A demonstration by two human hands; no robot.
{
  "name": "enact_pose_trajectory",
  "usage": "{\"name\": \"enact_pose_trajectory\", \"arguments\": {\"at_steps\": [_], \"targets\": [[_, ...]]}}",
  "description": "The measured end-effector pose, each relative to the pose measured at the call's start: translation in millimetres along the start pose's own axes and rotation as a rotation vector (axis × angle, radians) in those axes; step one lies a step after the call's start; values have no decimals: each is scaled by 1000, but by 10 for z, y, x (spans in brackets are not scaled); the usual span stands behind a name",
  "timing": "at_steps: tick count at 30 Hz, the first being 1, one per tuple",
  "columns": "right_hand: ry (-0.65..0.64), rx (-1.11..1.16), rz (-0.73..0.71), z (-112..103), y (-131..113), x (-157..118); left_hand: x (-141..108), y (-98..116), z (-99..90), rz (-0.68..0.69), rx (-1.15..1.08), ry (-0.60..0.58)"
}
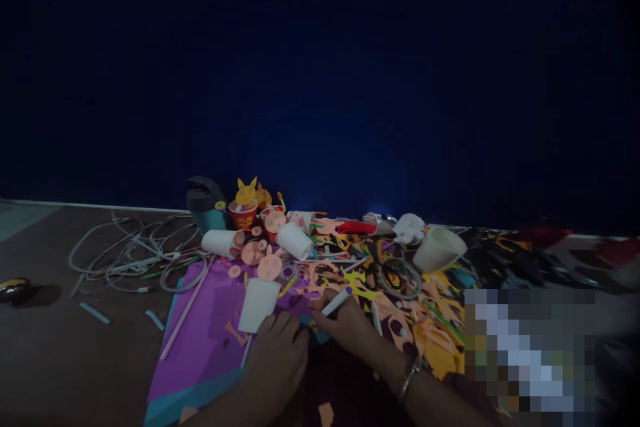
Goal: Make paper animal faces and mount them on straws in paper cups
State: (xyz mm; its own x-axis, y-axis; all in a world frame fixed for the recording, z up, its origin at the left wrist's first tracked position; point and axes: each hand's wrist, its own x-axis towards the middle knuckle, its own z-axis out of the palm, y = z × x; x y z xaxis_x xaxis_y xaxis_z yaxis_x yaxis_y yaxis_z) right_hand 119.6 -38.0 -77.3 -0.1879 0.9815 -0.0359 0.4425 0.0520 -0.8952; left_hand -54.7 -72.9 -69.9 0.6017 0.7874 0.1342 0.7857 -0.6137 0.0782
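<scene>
In the head view my right hand point(350, 327) grips a white marker point(337, 302) with a purple end, which slants up to the right. My left hand point(280, 353) is closed at the lower centre, its fingers curled down; whatever lies under them is hidden. Just beyond its knuckles is a white paper cup point(259, 307), with a peach paper animal head point(270, 265) at its far end and yellow strips beside it. A purple paper sheet point(200, 327) spreads under the cup, over a blue sheet point(193, 395).
Peach and orange paper scraps point(400, 313) crowd the right side. Other white cups point(295, 241), red cups point(243, 213) with paper animals and a dark container point(206, 203) stand along the back. White cables point(135, 253) tangle at left. A large off-white cup point(439, 249) lies at right.
</scene>
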Motion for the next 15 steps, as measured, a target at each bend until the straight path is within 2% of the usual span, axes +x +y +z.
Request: {"name": "enact_pose_trajectory", "arguments": {"at_steps": [7, 12, 15], "targets": [[6, 20, 20, 17, 21, 9, 6, 5, -10, -4, 2, -1], [12, 68, -28, 15, 7, -14, -3, 5, -11, -15, -10, -2], [113, 205, -72, -41, -45, -49, -15, -7, 10, -19, -11, -11]]}}
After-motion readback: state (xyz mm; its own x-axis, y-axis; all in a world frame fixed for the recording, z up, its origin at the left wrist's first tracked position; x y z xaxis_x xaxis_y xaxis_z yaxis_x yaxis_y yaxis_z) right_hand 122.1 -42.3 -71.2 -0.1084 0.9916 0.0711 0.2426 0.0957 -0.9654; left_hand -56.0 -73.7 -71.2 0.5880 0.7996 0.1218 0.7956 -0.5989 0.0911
